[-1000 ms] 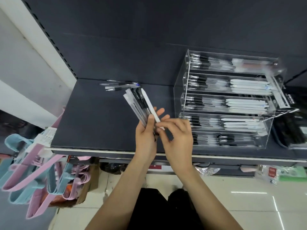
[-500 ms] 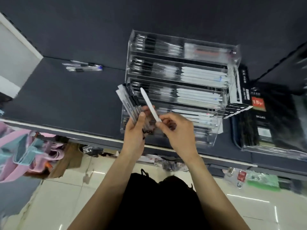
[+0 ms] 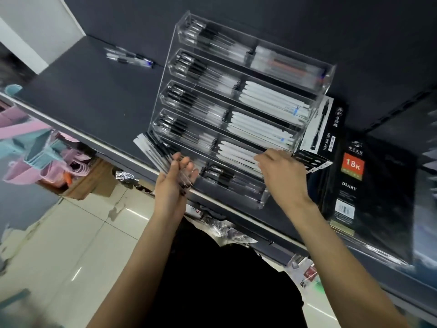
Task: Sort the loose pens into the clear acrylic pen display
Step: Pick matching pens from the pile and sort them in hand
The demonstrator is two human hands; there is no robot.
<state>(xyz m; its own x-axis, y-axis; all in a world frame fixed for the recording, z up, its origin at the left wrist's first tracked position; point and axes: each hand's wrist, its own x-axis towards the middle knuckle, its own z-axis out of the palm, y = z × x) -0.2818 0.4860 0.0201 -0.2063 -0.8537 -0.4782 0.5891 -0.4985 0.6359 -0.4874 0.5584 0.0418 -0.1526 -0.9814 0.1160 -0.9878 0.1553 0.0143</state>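
left hand (image 3: 173,179): nearest; grasps a fanned bundle of loose pens (image 3: 156,152), thumb over the barrels, fingers curled under. Bundle sticks up and away from the grip, tips toward the display's left wall.
right hand (image 3: 281,172): fingers bent down at the right end of the display's second tier from the front. Looks to be setting a white pen (image 3: 238,155) in with the white ones there. Blur and the fingers hide the contact, so cannot tell if it pinches the pen or has let go.
step in hand: judged as placing one white pen into its matching compartment while the left hand keeps the stock.
clear acrylic pen display (image 3: 238,110): stepped tiers, just beyond both hands on the dark shelf (image 3: 94,98). Each tier is split: clear-and-black pens left of the divider, white pens right. Front tier, under the right wrist, holds few.
next move: likely needs the right hand back at the left grip to pull one pen from the fan, check its type, then drop it in the side that matches.
stray pens (image 3: 128,58): far left of the left grip, near the back panel, not yet sorted.
diary box (image 3: 369,183): right of the right hand, beside the display.
gel pen box (image 3: 325,129): just past the right hand, against the display's right wall.
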